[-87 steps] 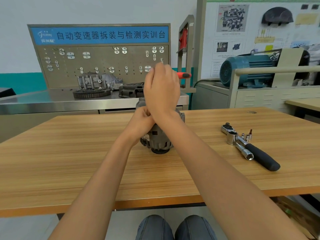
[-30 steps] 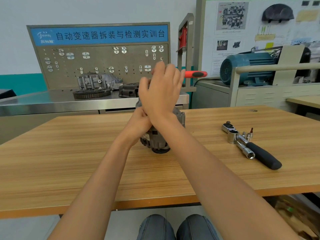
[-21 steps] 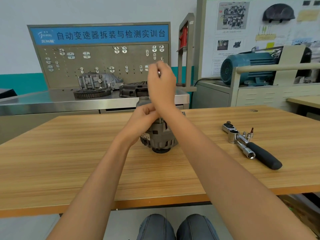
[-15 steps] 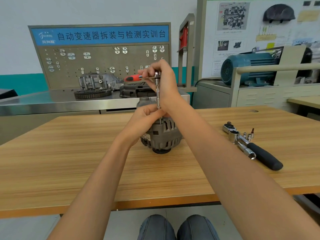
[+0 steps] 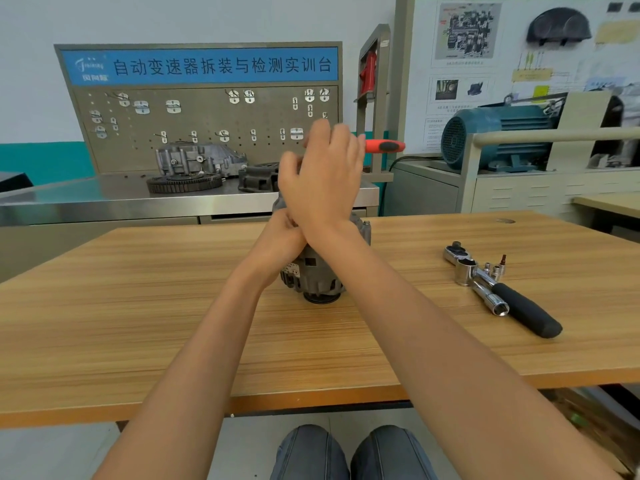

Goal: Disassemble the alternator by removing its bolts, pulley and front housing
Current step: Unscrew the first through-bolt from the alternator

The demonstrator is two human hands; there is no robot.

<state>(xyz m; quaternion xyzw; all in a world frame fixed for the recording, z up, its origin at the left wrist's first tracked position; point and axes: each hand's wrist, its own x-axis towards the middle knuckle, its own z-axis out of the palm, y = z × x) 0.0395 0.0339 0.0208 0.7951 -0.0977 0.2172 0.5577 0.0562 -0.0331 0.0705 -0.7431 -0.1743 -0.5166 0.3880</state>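
Grey alternator (image 5: 313, 271), red-and-black ratchet handle (image 5: 384, 146), striped wood-grain table (image 5: 138, 306).

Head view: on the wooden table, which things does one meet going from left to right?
left hand → alternator → ratchet wrench with black handle, with small sockets and a bit just behind its shaft.

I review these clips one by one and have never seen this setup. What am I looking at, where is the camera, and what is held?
There is no machine: a person works with bare hands, and a camera worn on the head looks forward and down. On the wooden table stands a grey alternator. The left hand holds its top. The right hand, crossed above it, has its grip on a tool with a red handle; the tool's working end is hidden. To the right lie a black-handled ratchet and small sockets.
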